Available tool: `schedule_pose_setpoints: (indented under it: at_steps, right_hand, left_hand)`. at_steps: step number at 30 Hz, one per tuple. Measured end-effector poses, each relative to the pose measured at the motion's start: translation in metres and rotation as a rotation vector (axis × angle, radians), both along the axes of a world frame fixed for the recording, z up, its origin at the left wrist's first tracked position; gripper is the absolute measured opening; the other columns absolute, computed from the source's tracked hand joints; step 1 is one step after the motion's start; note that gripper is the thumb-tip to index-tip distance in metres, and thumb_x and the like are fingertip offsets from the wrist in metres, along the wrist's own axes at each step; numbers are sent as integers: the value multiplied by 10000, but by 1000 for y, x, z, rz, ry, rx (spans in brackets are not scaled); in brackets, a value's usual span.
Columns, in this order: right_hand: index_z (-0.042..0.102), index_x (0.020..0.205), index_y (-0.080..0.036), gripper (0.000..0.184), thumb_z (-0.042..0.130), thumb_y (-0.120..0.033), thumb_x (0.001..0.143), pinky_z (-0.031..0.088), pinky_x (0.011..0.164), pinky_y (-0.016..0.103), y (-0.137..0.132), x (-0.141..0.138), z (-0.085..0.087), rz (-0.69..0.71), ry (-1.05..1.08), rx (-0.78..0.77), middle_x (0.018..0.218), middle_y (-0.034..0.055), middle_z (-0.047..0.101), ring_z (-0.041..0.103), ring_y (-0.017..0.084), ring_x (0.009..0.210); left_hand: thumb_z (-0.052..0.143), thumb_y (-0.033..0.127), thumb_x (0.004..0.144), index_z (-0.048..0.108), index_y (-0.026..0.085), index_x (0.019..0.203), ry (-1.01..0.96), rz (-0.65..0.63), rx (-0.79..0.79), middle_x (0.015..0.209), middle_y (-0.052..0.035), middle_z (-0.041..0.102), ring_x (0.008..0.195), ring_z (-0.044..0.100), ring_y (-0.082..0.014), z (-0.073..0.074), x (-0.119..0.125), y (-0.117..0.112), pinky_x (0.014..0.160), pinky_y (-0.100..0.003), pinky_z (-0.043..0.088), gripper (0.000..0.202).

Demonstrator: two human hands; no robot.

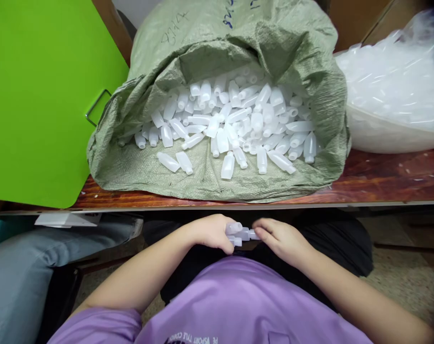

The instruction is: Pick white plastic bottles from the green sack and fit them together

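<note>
Over my lap, my left hand [213,232] is closed around several small translucent white plastic bottles [234,228], their necks pointing right. My right hand [278,237] is just beside them, fingers curled, with its fingertips at the neck of one bottle [253,234]. Whether it grips that neck is hard to make out. In front of me a green woven sack [217,188] lies with its mouth open toward me. Many more bottles of the same kind [227,165] spill from inside onto its lower lip.
The sack rests on a reddish-brown wooden table [378,179]. A clear plastic bag [396,95] full of white pieces stands at right. At left is a bright green board [41,95] by a metal handle [97,106]. Another person's jeans-clad leg [41,263] is at lower left.
</note>
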State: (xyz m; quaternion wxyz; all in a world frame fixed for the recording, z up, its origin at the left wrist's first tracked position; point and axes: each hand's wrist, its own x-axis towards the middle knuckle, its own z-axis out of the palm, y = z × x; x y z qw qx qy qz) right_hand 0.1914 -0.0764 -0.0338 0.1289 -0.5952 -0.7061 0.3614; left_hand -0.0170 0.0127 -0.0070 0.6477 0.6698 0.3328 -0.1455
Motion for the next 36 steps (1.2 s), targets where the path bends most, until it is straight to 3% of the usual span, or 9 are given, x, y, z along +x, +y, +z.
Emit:
schedule_pose_setpoints:
  at_steps: [3, 5, 7, 12, 16, 20, 24, 30, 36]
  right_hand:
    - [554, 1180, -205, 389, 530, -423, 858, 520, 851, 350, -10, 0, -20, 41, 206, 215, 1171, 127, 600, 613, 203, 1012]
    - [618, 1041, -212, 277, 460, -390, 900, 534, 788, 331, -15, -2, -31, 25, 255, 152, 986, 93, 657, 636, 182, 884]
    - [637, 914, -200, 347, 356, -402, 938, 536, 662, 299, -20, -6, -38, -47, 261, 38, 772, 57, 656, 626, 154, 689]
    - [568, 1102, -180, 372, 518, -446, 848, 524, 829, 333, -25, -11, -48, -82, 318, 53, 1095, 117, 631, 623, 184, 944]
    - [598, 945, -167, 372, 303, -393, 951, 539, 624, 284, -26, -13, -54, -114, 330, 4, 760, 59, 653, 623, 136, 646]
    - [546, 1119, -173, 344, 501, -405, 870, 527, 832, 350, -26, -16, -53, -91, 343, 34, 1079, 116, 635, 624, 180, 942]
    - [584, 880, -173, 321, 367, -401, 938, 528, 598, 272, -25, -19, -52, -74, 310, -25, 716, 42, 643, 610, 131, 626]
    - [572, 1100, -156, 338, 486, -396, 878, 488, 889, 445, -27, -18, -53, 41, 246, 111, 1105, 149, 616, 598, 237, 1002]
    - [602, 981, -156, 268, 496, -376, 870, 523, 682, 303, -27, -23, -60, 6, 282, 41, 828, 74, 644, 607, 161, 729]
  left_hand:
    - [628, 158, 500, 611, 181, 828, 18, 40, 22, 693, 45, 545, 614, 466, -121, -8, -2, -2, 541, -216, 350, 329]
    - [631, 150, 494, 627, 184, 861, 38, 35, 34, 705, 44, 556, 627, 478, -126, -13, -3, -5, 553, -216, 360, 368]
    - [632, 140, 490, 634, 184, 861, 65, 24, 44, 708, 43, 563, 628, 486, -127, -16, -3, -8, 554, -214, 365, 374]
    - [620, 116, 481, 624, 172, 855, 111, 104, 41, 706, 41, 570, 613, 486, -118, -25, -4, -16, 526, -203, 356, 378]
    - [620, 121, 485, 617, 170, 865, 85, 143, 20, 722, 33, 575, 618, 485, -117, -31, -5, -20, 514, -198, 349, 383]
    - [617, 119, 476, 595, 165, 818, 86, 180, -9, 699, 38, 559, 606, 471, -114, -33, -5, -22, 507, -199, 341, 346]
    - [610, 119, 466, 573, 169, 777, 109, 193, -19, 677, 43, 552, 592, 462, -114, -37, -6, -24, 503, -207, 341, 318]
    - [612, 160, 483, 541, 184, 769, 106, 157, -106, 609, 72, 479, 520, 402, -98, -44, -12, -26, 439, -208, 287, 296]
    - [606, 152, 493, 523, 186, 721, 188, 117, 35, 635, 67, 496, 557, 426, -97, -47, -11, -34, 455, -200, 297, 244]
